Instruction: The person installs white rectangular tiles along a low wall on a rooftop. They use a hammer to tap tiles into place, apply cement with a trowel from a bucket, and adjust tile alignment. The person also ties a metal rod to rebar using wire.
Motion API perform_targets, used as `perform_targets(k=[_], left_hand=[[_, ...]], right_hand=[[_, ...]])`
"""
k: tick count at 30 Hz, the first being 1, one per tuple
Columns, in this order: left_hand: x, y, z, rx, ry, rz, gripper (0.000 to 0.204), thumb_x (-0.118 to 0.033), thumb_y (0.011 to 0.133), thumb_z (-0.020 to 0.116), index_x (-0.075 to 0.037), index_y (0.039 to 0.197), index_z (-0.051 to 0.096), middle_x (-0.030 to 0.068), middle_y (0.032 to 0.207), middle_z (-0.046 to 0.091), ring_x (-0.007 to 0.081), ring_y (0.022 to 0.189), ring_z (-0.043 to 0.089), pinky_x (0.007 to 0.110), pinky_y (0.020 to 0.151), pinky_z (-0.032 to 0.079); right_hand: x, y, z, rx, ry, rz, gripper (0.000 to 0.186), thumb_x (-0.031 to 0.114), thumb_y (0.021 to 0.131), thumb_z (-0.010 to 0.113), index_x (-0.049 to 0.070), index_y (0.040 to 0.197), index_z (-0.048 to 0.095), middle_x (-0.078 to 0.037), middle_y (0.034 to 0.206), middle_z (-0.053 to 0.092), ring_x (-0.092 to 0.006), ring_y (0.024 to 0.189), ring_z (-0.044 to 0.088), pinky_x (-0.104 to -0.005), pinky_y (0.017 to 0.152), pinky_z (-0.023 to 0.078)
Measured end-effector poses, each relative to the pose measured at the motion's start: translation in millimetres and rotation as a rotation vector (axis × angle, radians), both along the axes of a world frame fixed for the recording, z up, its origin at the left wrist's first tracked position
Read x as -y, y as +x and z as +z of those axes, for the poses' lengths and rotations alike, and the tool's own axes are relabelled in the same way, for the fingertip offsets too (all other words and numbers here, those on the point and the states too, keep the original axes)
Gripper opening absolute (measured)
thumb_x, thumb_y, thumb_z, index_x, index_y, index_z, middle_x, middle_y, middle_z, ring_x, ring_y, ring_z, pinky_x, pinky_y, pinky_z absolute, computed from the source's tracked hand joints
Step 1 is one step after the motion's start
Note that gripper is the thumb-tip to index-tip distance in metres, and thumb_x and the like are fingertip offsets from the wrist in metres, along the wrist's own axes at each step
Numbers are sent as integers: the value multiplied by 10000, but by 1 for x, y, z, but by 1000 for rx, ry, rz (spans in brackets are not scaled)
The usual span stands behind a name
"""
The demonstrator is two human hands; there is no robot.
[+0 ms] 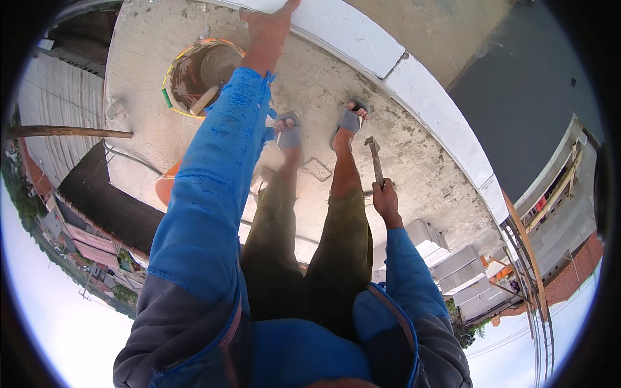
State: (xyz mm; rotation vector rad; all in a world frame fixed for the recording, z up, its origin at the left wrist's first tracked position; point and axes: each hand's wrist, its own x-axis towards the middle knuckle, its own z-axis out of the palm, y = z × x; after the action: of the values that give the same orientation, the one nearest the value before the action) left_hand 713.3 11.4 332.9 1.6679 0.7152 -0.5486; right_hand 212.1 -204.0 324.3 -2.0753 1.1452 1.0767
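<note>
My left hand [267, 32] reaches far forward to the row of white blocks [349, 39], its palm down and fingers spread against the near block's edge. The top border of the picture cuts off some of its fingertips. In my right hand [386, 202] is a hammer [376, 160], gripped by the handle, with its head [370, 141] pointing away from me, above the concrete floor. Left of my feet stands a bucket [173, 70] holding wet grey mortar, and a tool with a pale handle [204, 101] leans inside it.
The block row curves along the floor's far and right edge, with dark water [517, 84] beyond. Stacked pale blocks [462, 275] stand at the right. A wooden pole [71, 132] juts in from the left. A white cup [116, 110] and a wire loop [317, 169] lie on the floor.
</note>
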Motion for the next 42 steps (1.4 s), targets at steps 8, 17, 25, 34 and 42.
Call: perform_targets(k=[8, 17, 25, 34, 42], left_hand=[[-14, 22, -22, -68, -31, -305, 1113, -556, 898, 856, -182, 1714, 198, 235, 1732, 148, 447, 1560, 326, 786, 1152, 414], [3, 3, -7, -36, 94, -252, 1258, -590, 892, 834, -67, 1714, 39, 200, 1753, 158, 451, 1601, 286, 859, 1191, 231], [21, -22, -29, 110, 171, -265, 1208, -641, 953, 714, -46, 1712, -14, 265, 1712, 202, 460, 1589, 307, 876, 1191, 151], [25, -7, -15, 47, 132, -84, 1096, -597, 954, 751, -112, 1707, 119, 306, 1663, 263, 470, 1550, 373, 873, 1175, 234], [-2, 10, -12, -57, -93, -65, 1020, -466, 891, 891, -113, 1651, 309, 276, 1619, 349, 512, 1517, 378, 835, 1154, 353]], right_hand=[[-78, -175, -216, -162, -208, -843, 430, 218, 965, 688, -49, 1294, 611, -331, 1126, 733, -518, 1085, 718, -548, 940, 573], [-96, -327, -291, -65, 41, -808, 627, 555, 1027, 654, -27, 1260, 656, -301, 1163, 733, -477, 1186, 682, -541, 993, 533], [-53, -423, -406, -74, -116, -1320, 780, 365, 923, 744, -124, 1443, 429, -316, 1406, 618, -415, 1295, 643, -468, 1084, 508], [-49, -354, -234, -3, -362, -1235, 370, 316, 980, 645, -48, 1039, 651, -182, 898, 664, -345, 824, 622, -510, 805, 482], [33, -188, 42, 574, -84, -715, 177, 109, 1017, 587, 9, 1157, 631, -21, 791, 579, -125, 679, 503, -317, 633, 419]])
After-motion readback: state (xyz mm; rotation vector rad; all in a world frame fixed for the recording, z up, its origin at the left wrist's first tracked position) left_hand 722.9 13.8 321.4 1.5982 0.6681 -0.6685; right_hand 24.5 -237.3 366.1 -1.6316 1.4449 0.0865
